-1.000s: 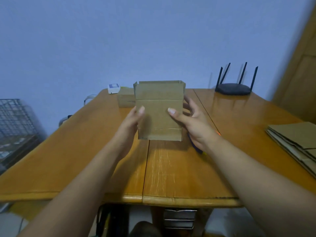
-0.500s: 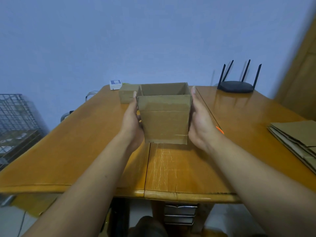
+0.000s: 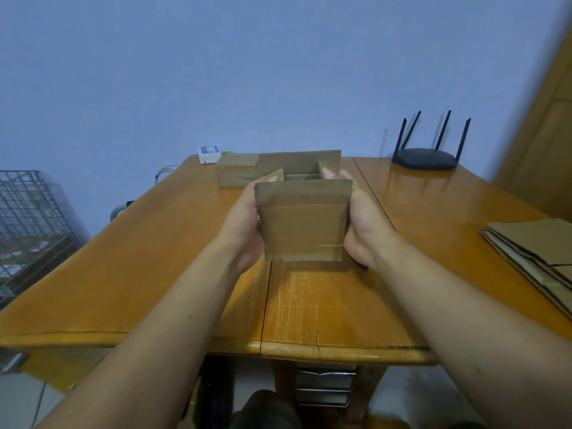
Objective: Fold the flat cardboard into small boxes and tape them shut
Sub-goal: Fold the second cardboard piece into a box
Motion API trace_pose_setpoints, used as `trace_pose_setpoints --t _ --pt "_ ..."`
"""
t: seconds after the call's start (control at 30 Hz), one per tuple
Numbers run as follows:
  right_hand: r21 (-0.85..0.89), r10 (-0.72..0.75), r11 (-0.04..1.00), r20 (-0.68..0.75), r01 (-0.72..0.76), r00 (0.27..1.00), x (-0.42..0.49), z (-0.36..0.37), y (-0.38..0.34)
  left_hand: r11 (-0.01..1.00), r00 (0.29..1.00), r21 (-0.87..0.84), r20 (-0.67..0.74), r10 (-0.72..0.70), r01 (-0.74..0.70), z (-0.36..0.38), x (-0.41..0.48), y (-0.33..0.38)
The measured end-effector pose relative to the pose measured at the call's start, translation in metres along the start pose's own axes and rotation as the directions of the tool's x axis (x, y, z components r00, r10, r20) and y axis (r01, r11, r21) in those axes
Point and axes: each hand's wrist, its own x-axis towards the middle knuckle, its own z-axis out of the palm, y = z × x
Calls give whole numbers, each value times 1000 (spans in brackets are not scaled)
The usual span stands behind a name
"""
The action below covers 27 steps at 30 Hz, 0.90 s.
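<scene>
1. On the wooden table [image 3: 154,274], close to its middle seam, you have firm wood right under the work. If the fold fights you, set the base down there and press against it.
2. To your right, well apart from your hands, lies the stack of flat cardboard [image 3: 532,246]. Leave it alone until this one is shut.
3. Between your palms the open box [image 3: 303,224] stands upright over the near part of the table, its top open. A closed box [image 3: 236,174] sits behind it near the far edge. Squeeze evenly from both sides so the walls stay square and the near wall stays flat.
4. Your left hand [image 3: 244,224] grips the left wall and your right hand [image 3: 365,230] grips the right wall. Both palms lie against the cardboard, with the fingers curled up over the top edges.
5. The left flap [image 3: 277,173] and the right flap [image 3: 325,165] are both tipped inward. Push these short flaps fully down and level first, so the long near and far flaps can close flat over them and leave a tidy seam for the tape.
6. One left fingertip [image 3: 272,178] and one right fingertip [image 3: 327,173] show, each pressing on its flap. The rest of your fingers are hidden behind the box, so I cannot tell whether they are spread or together.
</scene>
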Motion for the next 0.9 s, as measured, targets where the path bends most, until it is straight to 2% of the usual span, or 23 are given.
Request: trace_pose_setpoints --t 0.13,0.37,0.73,0.8,0.9 --pt "28 -12 1000 -32 12 999 2 -6 0 998 1000 65 22 19 -21 9 -6 7" --pt "3 -31 1000 -95 31 995 11 -13 7 999 999 39 -36 -28 30 22 -11 13" --pt "-34 -104 994 -158 100 982 13 -18 12 1000 991 -20 -133 18 -21 32 -13 5" --pt "-48 -141 990 -162 135 977 12 -16 6 996 991 -36 -112 77 -82 34 -17 2" --pt "-33 -144 990 -190 140 971 8 -11 -2 976 971 54 -96 217 -213 34 -22 0"
